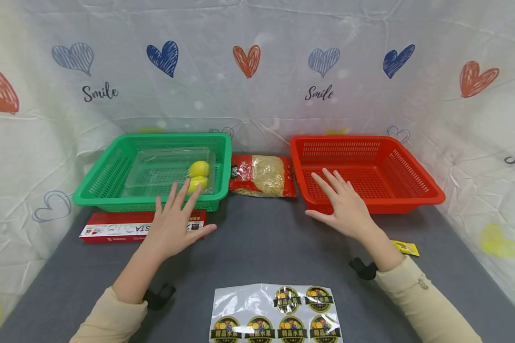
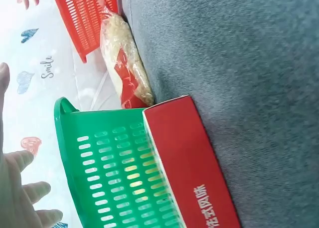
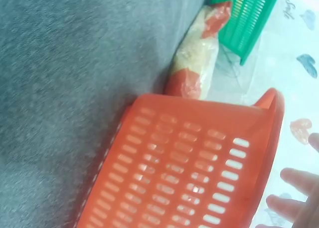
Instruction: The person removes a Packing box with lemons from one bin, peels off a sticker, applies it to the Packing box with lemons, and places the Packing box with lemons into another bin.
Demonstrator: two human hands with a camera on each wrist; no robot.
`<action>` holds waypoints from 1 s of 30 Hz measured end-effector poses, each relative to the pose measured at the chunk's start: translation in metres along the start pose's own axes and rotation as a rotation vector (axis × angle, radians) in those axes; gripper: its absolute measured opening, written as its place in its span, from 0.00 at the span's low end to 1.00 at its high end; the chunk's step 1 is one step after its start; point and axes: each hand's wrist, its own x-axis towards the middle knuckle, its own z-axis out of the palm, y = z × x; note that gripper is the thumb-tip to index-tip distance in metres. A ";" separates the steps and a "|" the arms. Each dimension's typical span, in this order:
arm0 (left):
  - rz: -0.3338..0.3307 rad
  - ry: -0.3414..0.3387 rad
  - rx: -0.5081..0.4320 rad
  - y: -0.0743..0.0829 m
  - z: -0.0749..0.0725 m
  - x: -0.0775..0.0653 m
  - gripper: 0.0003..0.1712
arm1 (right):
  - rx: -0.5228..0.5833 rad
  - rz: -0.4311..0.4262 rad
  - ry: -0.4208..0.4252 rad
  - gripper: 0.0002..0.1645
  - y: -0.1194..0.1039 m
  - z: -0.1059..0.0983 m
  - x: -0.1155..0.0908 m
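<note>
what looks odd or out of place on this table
The sticker sheet at the near edge has a bare upper-left patch where stickers seem missing, making its rows uneven. Nothing looks spilled or damaged.

- Here's the green basket (image 1: 128, 206), slotted, upright on the left of the bench (image 1: 257, 247), two yellow lemons (image 1: 199, 168) sitting inside in a clear plastic tray (image 1: 154, 174)!
- Just in front, a long red box (image 1: 116, 229) lies lengthwise.
- And over right, the red basket (image 1: 395, 206), slotted too, stands upright.
</note>
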 end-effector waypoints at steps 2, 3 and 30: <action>0.001 0.006 -0.017 -0.001 0.001 -0.003 0.56 | 0.005 -0.007 -0.001 0.53 -0.003 0.000 0.002; 0.001 0.009 -0.024 -0.002 0.001 -0.004 0.55 | 0.005 -0.008 -0.001 0.52 -0.005 0.000 0.003; -0.048 0.092 -0.124 -0.012 0.011 -0.029 0.52 | 0.056 -0.093 -0.011 0.51 -0.042 0.014 0.027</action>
